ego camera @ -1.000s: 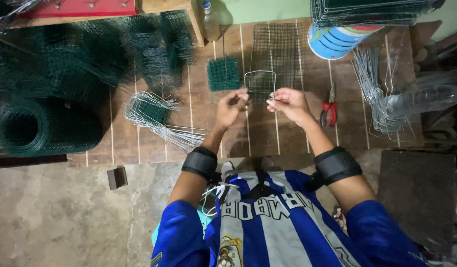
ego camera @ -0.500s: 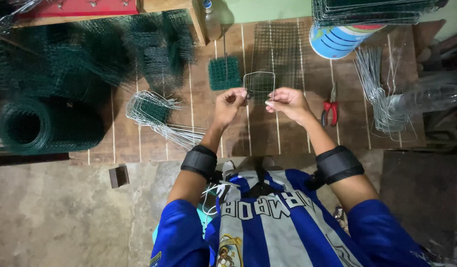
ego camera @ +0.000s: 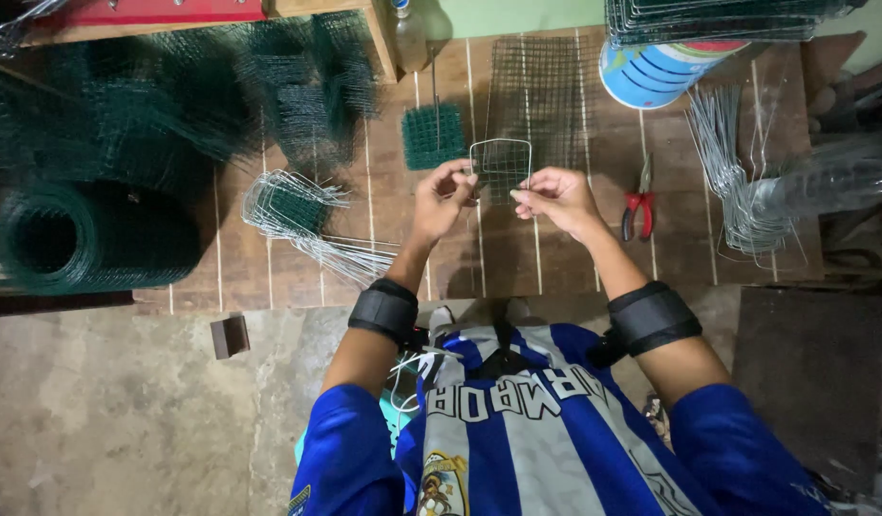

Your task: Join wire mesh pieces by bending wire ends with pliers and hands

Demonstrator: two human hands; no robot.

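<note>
A small wire frame with green mesh in it (ego camera: 501, 164) is held up above the wooden platform (ego camera: 555, 258). My left hand (ego camera: 443, 194) pinches its lower left end. My right hand (ego camera: 553, 194) pinches its lower right end. Both wrists wear black bands. Just beyond the frame lie a small square of green mesh (ego camera: 433, 135) and a larger flat mesh panel (ego camera: 541, 96).
A big roll of green mesh (ego camera: 87, 229) and loose mesh sheets (ego camera: 297, 86) fill the left. Bent wire frames lie in a pile (ego camera: 302, 225) at left and another pile (ego camera: 737, 182) at right. Red-handled pliers (ego camera: 637, 202) lie near a blue-striped bucket (ego camera: 656, 72).
Both hands have stayed on the frame with only slight finger movement; the frame sits a little higher in view.
</note>
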